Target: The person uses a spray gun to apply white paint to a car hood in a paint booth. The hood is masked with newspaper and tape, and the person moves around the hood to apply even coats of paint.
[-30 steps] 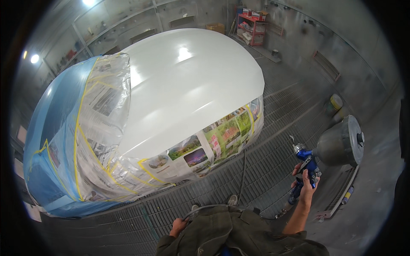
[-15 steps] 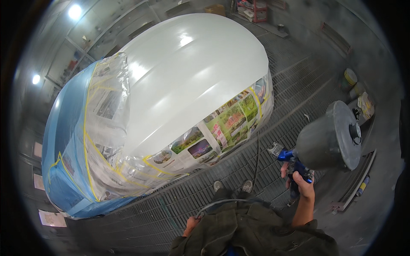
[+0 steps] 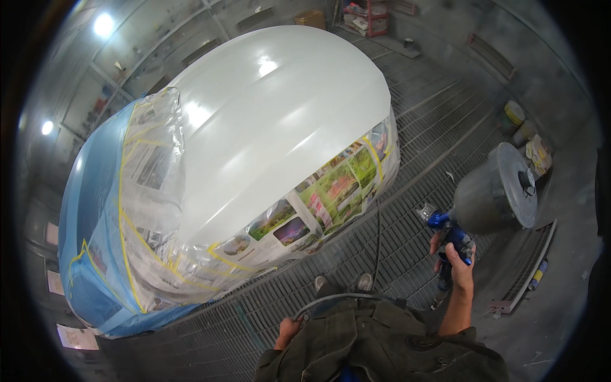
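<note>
In my right hand (image 3: 457,267) is a blue spray gun (image 3: 449,230), its handle wrapped by my fingers. A large grey paint cup (image 3: 487,194) with a round lid sits on the gun, tilted to the right. My left hand (image 3: 288,332) is low in front of my body, closed around a grey hose (image 3: 337,298) that crosses my waist. To the left ahead stands a car with a glossy white hood (image 3: 273,127). Newspaper (image 3: 331,194) and clear film held by yellow tape mask its side, and blue sheeting (image 3: 95,184) covers its left end. Both hands are apart from the car.
Slatted grating (image 3: 414,159) forms the floor, and a dark hose (image 3: 378,239) lies over it beside the car. Cans (image 3: 513,113) stand by the right wall, near a long metal grille (image 3: 525,264). A red rack (image 3: 369,16) and a cardboard box (image 3: 310,19) are at the back.
The spray gun and my right hand have shifted slightly to the right. The car sits a little further left in view. My left hand stays on the hose.
</note>
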`<state>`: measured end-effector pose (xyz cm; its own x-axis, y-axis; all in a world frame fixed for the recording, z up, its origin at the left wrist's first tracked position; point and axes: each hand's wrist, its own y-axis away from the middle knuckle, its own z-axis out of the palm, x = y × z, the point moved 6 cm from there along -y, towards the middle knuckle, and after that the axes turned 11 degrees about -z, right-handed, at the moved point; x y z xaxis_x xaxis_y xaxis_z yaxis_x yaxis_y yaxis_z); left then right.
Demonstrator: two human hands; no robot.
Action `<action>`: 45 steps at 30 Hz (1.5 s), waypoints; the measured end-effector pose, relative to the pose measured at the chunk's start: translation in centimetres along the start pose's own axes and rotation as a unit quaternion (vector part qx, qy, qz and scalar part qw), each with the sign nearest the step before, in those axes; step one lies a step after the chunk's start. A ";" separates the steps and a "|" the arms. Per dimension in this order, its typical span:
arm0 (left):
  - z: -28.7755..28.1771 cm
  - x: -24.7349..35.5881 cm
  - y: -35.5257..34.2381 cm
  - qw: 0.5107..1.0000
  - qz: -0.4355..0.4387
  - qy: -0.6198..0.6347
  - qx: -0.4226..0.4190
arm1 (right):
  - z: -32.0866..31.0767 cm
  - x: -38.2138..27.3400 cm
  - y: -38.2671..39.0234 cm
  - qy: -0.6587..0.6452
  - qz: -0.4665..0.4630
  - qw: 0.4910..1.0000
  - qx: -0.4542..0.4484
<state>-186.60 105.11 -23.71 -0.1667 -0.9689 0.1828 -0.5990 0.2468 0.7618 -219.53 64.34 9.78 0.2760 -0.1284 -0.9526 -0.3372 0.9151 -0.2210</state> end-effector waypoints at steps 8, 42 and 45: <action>0.1 -0.7 -1.0 0.999 0.011 0.023 0.019 | -2.3 0.0 -0.4 0.032 -0.024 0.997 0.064; -1.2 2.7 2.5 0.998 -0.049 -0.023 0.019 | -5.4 -0.6 0.4 0.017 -0.030 0.995 0.090; -0.8 1.5 1.6 0.999 -0.031 -0.020 0.018 | -5.1 -0.9 0.5 0.018 -0.029 0.995 0.095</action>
<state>-187.22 104.01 -21.74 -0.1591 -0.9810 0.1112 -0.6373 0.1881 0.7473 -224.52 62.96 9.49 0.2570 -0.1939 -0.9468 -0.1435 0.9612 -0.2358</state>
